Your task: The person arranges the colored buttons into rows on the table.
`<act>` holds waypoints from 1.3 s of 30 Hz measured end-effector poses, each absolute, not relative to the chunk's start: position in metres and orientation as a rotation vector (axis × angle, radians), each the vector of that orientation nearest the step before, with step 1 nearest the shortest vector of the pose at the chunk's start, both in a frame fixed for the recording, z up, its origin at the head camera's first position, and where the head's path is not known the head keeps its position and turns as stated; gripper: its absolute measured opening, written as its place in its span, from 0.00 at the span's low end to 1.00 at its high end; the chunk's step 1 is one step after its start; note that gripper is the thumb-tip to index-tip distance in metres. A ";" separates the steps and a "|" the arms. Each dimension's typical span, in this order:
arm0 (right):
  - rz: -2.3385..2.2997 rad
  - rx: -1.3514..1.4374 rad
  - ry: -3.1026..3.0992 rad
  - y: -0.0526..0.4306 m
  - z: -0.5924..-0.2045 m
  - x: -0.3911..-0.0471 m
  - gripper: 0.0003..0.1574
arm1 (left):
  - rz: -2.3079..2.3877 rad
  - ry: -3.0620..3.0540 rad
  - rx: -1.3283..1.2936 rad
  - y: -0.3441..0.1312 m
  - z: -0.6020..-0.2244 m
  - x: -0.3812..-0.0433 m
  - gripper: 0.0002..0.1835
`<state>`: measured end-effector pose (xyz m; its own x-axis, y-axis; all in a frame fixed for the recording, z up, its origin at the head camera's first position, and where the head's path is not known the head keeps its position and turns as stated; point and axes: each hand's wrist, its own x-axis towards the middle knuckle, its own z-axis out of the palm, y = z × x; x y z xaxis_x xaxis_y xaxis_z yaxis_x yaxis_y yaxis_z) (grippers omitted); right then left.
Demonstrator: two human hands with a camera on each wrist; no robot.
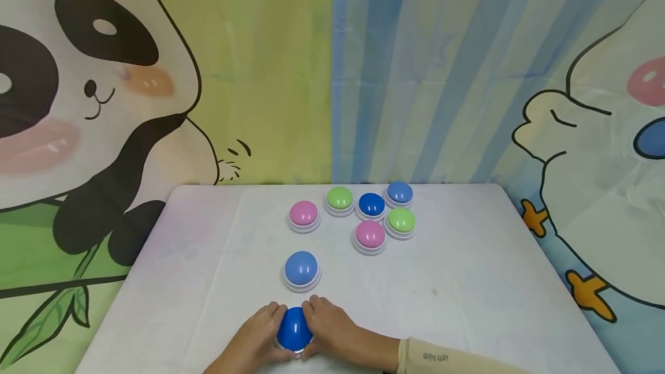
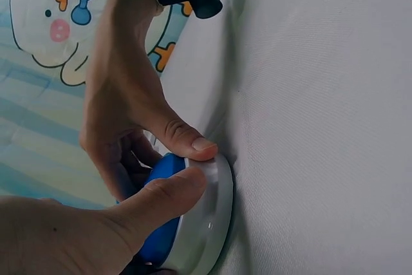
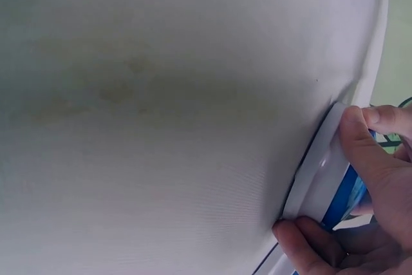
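Button point(image 1: 294, 328), dark blue and domed
My left grip point(image 1: 258, 333) and right grip point(image 1: 331, 328) hold it from both sides on the table point(image 1: 493, 264), near a lighter blue button point(image 1: 301, 268).

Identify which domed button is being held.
The dark blue button lowest in the head view; left hand and right hand both hold it; no other is touched.

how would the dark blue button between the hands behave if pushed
The button would likely slide rather than tip, since its base is wider than its dome. The dome may be slippery, as it looks glossy and rounded. It's probably stiff: the base shows no bend where the left hand grips it.
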<state>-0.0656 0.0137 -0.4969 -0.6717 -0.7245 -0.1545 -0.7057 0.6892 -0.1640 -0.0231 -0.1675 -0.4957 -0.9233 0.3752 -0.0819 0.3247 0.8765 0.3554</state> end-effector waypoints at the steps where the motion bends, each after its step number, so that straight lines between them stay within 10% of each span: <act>1: -0.126 -1.156 2.692 0.014 -0.497 -0.066 0.52 | 0.509 2.895 0.551 -0.168 -0.496 -0.023 0.45; 26: 0.052 -1.169 2.730 0.022 -0.479 -0.070 0.59 | 0.510 2.945 0.396 -0.170 -0.463 -0.021 0.49; 39: -0.190 -1.128 2.967 0.003 -0.437 -0.159 0.40 | 0.643 3.077 0.469 -0.165 -0.431 -0.118 0.45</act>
<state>-0.1590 0.0026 -0.4367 -0.7476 -0.6596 0.0777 -0.6641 0.7412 -0.0978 -0.1180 -0.1651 -0.4310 -0.9559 0.2780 0.0951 0.2928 0.8748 0.3861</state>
